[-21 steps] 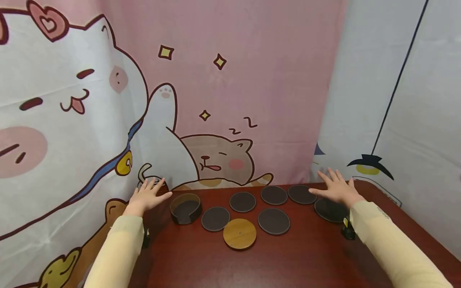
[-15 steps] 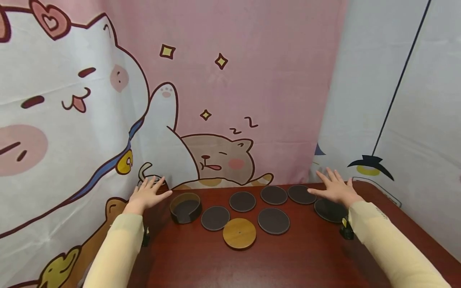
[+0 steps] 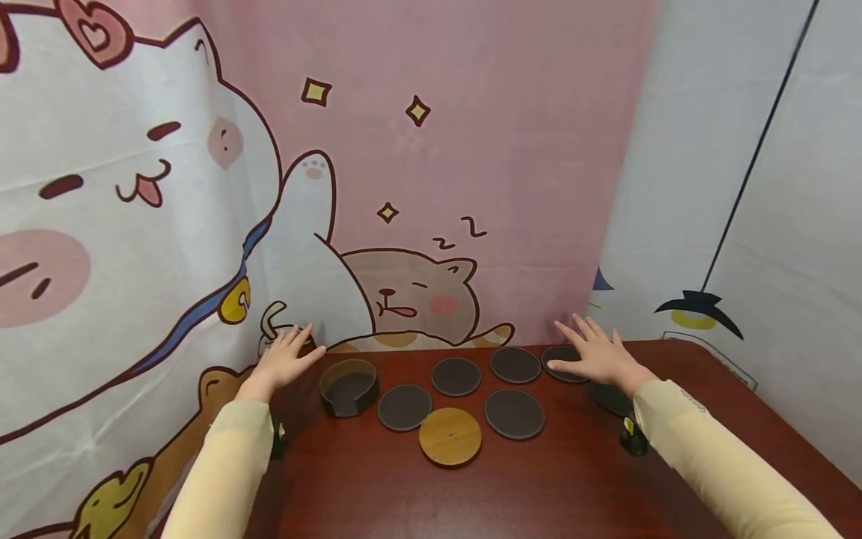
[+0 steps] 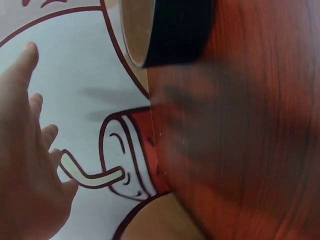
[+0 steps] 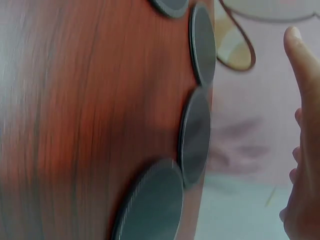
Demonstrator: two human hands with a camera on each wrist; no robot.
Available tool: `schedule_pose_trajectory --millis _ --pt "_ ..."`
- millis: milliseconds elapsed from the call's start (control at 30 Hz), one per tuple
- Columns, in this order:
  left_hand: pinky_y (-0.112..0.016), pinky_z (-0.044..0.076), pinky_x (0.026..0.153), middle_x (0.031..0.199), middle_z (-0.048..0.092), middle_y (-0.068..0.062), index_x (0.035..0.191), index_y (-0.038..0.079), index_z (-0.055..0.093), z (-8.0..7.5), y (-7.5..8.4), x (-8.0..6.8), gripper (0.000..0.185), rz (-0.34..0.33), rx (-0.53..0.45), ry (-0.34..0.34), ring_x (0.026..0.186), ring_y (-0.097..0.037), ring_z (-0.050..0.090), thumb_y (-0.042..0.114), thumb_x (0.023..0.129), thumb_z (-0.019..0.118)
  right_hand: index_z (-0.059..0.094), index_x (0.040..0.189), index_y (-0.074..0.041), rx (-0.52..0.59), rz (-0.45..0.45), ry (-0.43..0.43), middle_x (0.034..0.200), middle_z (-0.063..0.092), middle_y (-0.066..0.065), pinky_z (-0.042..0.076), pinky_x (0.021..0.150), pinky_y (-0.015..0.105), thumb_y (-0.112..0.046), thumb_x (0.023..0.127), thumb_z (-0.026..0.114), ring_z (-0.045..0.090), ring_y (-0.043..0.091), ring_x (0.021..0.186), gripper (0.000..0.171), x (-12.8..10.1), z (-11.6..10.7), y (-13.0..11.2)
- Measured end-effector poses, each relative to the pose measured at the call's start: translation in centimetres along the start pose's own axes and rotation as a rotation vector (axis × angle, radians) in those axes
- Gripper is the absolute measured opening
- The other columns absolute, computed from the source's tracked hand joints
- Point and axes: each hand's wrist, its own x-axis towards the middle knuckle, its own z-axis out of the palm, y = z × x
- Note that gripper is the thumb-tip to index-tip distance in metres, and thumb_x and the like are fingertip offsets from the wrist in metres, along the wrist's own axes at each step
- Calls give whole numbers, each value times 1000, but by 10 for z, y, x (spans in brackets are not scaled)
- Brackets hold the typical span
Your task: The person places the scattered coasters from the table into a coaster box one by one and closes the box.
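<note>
In the head view, the left hand (image 3: 277, 367) is spread wide, just beside the round coaster holder (image 3: 348, 368). The right hand (image 3: 599, 358) is wide too, near a dark coaster (image 3: 565, 355). Left wrist: the holder sits apart from the fingers (image 4: 36, 107). Right wrist: the coaster lies apart from the thumb (image 5: 302, 57).

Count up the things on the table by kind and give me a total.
Dark discs: 6
Wooden disc: 1
Holder: 1 (I can't tell whether its dark floor is another disc, so that isn't counted)
Total: 8
</note>
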Motion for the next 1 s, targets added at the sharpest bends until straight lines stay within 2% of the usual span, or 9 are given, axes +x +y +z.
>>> schedule_pose_trajectory --millis 100,167,300,433,533,633,800,1000 --pt "-67 7 108 157 7 -28 156 7 13 6 0 0 80 15 -182 -3 142 -49 1 54 98 42 27 154 -16 16 -72 19 156 15 25 6 99 77 -68 84 56 11 50 140 92 6 7 -19" --pt "-65 8 109 158 5 -27 156 7 10 12 -1 0 79 2 -297 -20 143 -47 2 50 99 43 27 155 -18 32 -117 14 158 16 23 8 100 76 -68 83 57 13 48 142 92 10 13 -33" --pt "-62 14 110 159 7 -24 156 8 10 29 -5 -3 78 -68 -494 -45 143 -43 7 48 100 45 28 155 -20 69 -203 0 158 18 20 11 103 72 -69 82 57 16 45 142 92 17 30 -62" --pt "-58 15 112 158 13 -24 156 6 15 47 -10 -7 73 -143 -703 -31 143 -41 13 41 100 48 28 155 -20 105 -293 -24 159 17 17 14 105 70 -70 82 57 17 42 143 93 26 46 -91" --pt "-57 14 112 157 16 -26 155 3 17 61 -12 -9 68 -164 -873 -15 143 -41 14 32 102 48 28 155 -20 143 -341 -54 160 15 14 14 106 69 -68 82 58 16 39 144 92 31 56 -113" --pt "-56 13 113 156 16 -26 154 2 17 74 -12 -12 64 -180 -1002 -2 143 -40 14 24 102 47 28 154 -19 162 -365 -87 160 14 12 15 107 67 -68 83 57 16 38 144 91 37 66 -133" --pt "-53 14 114 156 17 -25 154 2 19 90 -9 -15 61 -207 -1103 42 143 -37 17 14 101 46 30 154 -17 187 -387 -168 160 15 12 17 109 64 -68 82 59 17 35 144 93 47 83 -165" --pt "-53 14 114 157 15 -26 152 -1 23 98 -6 -20 61 -205 -1086 88 143 -39 15 4 95 45 35 152 -12 242 -367 -215 158 22 15 18 110 60 -66 79 65 23 33 143 95 57 107 -194"
